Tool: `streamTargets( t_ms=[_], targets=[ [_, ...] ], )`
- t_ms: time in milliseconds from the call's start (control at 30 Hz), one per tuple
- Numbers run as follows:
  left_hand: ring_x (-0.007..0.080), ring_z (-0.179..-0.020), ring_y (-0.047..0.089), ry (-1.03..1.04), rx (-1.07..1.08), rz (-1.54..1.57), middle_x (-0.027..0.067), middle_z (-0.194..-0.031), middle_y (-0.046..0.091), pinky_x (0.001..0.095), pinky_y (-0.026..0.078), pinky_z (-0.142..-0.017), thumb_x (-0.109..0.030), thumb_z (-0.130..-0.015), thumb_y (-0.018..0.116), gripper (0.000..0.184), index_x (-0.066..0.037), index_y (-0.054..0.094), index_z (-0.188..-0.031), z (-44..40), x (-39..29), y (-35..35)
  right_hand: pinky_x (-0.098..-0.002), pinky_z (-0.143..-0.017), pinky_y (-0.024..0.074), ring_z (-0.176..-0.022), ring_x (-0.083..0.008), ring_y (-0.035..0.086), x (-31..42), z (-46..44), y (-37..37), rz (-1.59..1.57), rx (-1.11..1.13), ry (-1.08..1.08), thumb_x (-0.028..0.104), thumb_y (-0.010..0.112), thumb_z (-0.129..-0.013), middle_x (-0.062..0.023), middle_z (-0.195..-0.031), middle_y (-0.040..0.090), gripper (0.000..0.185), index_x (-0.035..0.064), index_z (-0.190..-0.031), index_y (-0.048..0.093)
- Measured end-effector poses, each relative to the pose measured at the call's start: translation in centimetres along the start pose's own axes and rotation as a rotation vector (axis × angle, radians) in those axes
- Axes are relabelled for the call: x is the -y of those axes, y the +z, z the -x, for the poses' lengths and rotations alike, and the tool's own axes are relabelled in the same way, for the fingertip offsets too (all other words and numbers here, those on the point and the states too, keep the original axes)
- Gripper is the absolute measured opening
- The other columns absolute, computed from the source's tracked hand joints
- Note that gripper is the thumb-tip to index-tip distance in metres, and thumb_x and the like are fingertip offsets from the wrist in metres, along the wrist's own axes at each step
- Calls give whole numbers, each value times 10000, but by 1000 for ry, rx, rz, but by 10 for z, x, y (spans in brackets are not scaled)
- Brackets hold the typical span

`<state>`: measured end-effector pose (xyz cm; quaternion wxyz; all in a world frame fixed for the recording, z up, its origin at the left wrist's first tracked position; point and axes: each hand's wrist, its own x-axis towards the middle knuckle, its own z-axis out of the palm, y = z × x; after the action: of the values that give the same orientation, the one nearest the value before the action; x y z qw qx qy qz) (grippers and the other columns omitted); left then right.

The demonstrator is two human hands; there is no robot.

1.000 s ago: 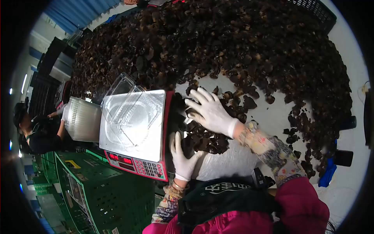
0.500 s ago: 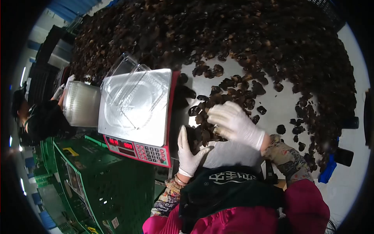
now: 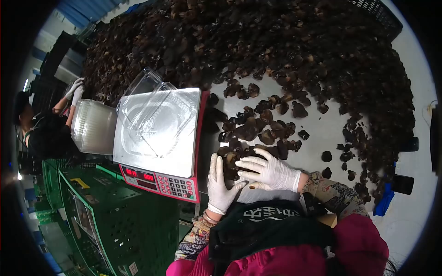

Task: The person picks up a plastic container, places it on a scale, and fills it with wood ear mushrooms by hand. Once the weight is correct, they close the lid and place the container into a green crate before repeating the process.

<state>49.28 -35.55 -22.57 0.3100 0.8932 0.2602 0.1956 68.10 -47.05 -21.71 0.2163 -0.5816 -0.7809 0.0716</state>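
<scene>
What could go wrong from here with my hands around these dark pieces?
Dark pieces between your left hand and right hand might slip out toward the apron. Your left hand is close to the scale, so it could bump it. The open clear container juts past the scale's edge, so a knock might shift it.

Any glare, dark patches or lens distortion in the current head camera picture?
Head view: bright glare whitens the square silver metal scale plate; head view: fisheye distortion curves the scene; head view: the large heap of dark brown, ruffled pieces looks nearly black in places.
</scene>
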Motion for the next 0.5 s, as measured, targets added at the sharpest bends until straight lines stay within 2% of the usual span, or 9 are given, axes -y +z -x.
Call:
streamTargets(
  t_ms=[100,167,233,300,333,367,433,467,500],
  targets=[
    [421,-1290,390,-10,14,-24,241,-1501,242,439,396,-1015,-288,-600,868,1103,-8,237,-1460,0,1,3,-447,-1015,381,-1227,-261,487,-23,-3,-5,-248,-124,-13,308,628,-845,-111,-1379,474,446,98,-1234,570],
    [434,-1292,383,-28,-14,-32,250,-1493,247,449,386,-1026,-332,-602,865,1115,-4,232,-1459,-3,0,5,-439,-967,414,-1195,-298,505,-40,-17,-24,-143,-229,120,313,601,-872,-127,-1350,490,422,94,-1231,573],
    [441,-1296,376,-36,-18,-54,257,-1489,248,457,377,-1034,-364,-604,862,1125,-3,226,-1459,-8,-2,7,-464,-1000,367,-1254,-315,442,-57,-34,-31,-115,-330,341,367,556,-906,-128,-1373,464,428,110,-1247,565],
    [406,-1366,305,-75,-14,-13,257,-1501,238,439,309,-1105,-330,-582,878,1144,1,227,-1463,-15,-6,6,-481,-1054,285,-1312,-332,362,-65,-47,-24,128,-344,480,433,495,-937,-144,-1371,463,460,107,-1252,572],
    [406,-1366,306,-80,-13,9,259,-1500,239,437,308,-1107,-334,-589,873,1135,6,230,-1461,-17,-8,6,-488,-1081,235,-1345,-327,304,-67,-52,-19,187,-270,462,437,514,-923,-141,-1378,454,464,123,-1260,569],
    [406,-1366,306,-78,-12,7,259,-1500,239,437,308,-1107,-334,-589,873,1135,6,230,-1461,-17,-7,6,-475,-1069,262,-1323,-316,347,-62,-51,-16,139,-112,413,466,517,-913,-126,-1374,465,475,136,-1249,575],
    [404,-1367,305,-58,-26,48,261,-1498,242,433,305,-1110,-330,-591,871,1136,8,225,-1463,-15,-6,8,-466,-1043,302,-1296,-301,388,-39,-45,-11,44,-7,211,497,520,-896,-109,-1374,473,500,127,-1227,585],
    [433,-1330,342,-27,-33,34,280,-1484,243,449,353,-1068,-311,-606,870,1113,12,226,-1455,-11,-6,7,-460,-1025,324,-1278,-292,410,-28,-39,-10,41,10,153,509,525,-886,-102,-1366,482,520,113,-1217,587],
    [431,-1327,346,-13,-31,24,283,-1477,254,444,344,-1071,-288,-608,866,1108,21,221,-1455,-5,-5,9,-454,-1008,345,-1261,-284,431,-18,-32,-8,40,27,96,521,529,-875,-95,-1358,491,540,100,-1208,590]
  ],
)
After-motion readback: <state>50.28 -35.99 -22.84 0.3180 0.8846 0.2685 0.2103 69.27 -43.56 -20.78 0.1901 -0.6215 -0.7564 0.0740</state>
